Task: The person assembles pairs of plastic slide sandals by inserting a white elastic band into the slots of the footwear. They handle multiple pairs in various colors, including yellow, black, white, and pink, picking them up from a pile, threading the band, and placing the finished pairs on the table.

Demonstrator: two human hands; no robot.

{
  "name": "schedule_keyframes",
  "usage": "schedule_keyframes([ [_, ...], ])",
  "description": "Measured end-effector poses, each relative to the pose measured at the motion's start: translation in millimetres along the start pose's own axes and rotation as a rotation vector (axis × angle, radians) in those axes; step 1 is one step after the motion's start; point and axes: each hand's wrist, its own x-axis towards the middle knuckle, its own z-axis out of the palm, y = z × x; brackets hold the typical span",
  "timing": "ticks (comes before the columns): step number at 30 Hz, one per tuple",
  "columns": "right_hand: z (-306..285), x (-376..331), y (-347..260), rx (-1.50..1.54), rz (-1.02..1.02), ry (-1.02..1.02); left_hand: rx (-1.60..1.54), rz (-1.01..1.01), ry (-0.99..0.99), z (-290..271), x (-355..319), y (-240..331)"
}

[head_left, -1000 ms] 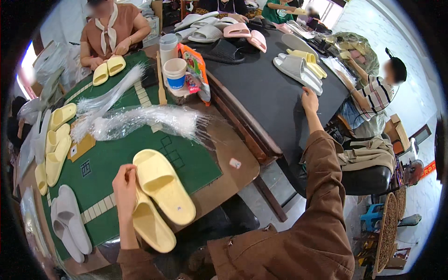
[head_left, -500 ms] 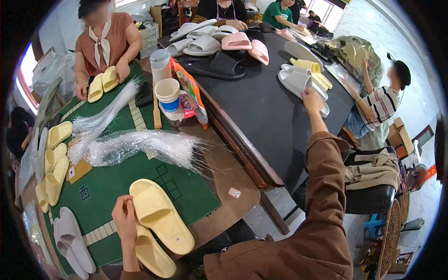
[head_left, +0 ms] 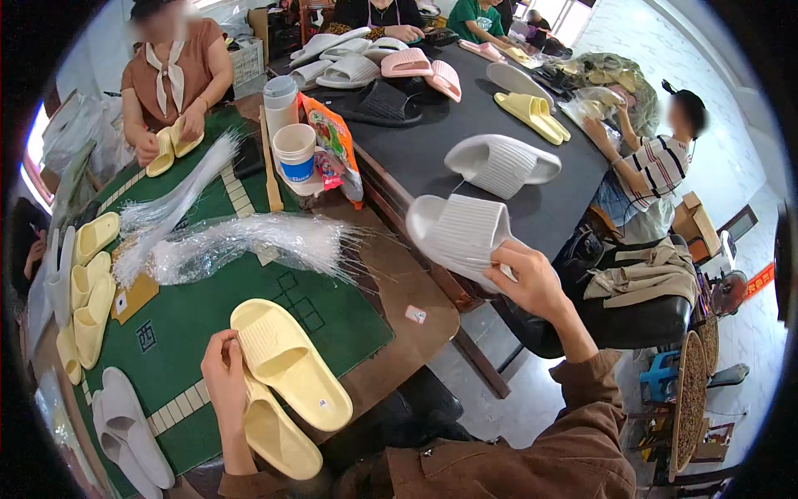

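My left hand (head_left: 224, 387) is closed on the edge of a pale yellow slipper (head_left: 295, 370), whose mate (head_left: 278, 437) lies partly under it at the near edge of the green-topped table. My right hand (head_left: 532, 283) pinches the strap side of a light grey slide slipper (head_left: 449, 237), held up over the gap between the two tables. Just beyond it a second light grey slipper (head_left: 503, 165) is tilted above the dark table; a thin strand shows between the two. The fingertips of my left hand are partly hidden by the yellow strap.
A bundle of clear plastic strands (head_left: 249, 245) lies mid-table, with paper cups (head_left: 295, 154) behind. Yellow slippers (head_left: 96, 308) and a grey pair (head_left: 125, 424) line the left edge. More slippers (head_left: 349, 71) cover the dark table (head_left: 465, 104). Other people work around both tables.
My right hand has drawn back toward me from the dark table, bringing the grey slippers with it. The yellow pair there stays behind. My left hand has hardly moved.
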Motion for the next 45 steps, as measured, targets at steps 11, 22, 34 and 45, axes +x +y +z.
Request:
schedule_keyframes([
  [11, -1.3, 35.8, 86.6, 0.125, 0.166, 0.217, 0.007, 0.099, 0.009, -0.4, 1.4, -10.5],
  [22, -3.9, 122.3, 203.2, -0.087, 0.389, 0.264, 0.031, 0.136, 0.020, 2.7, 2.2, -7.4],
  [34, -29.0, 70.6, 114.3, 0.306, 0.375, -0.327, 0.195, 0.418, 0.270, -14.9, -8.4, 7.3],
  [45, 30.4, 92.9, 115.7, -0.026, 0.368, 0.218, 0.232, 0.416, 0.041, -14.4, -126.3, 16.6],
])
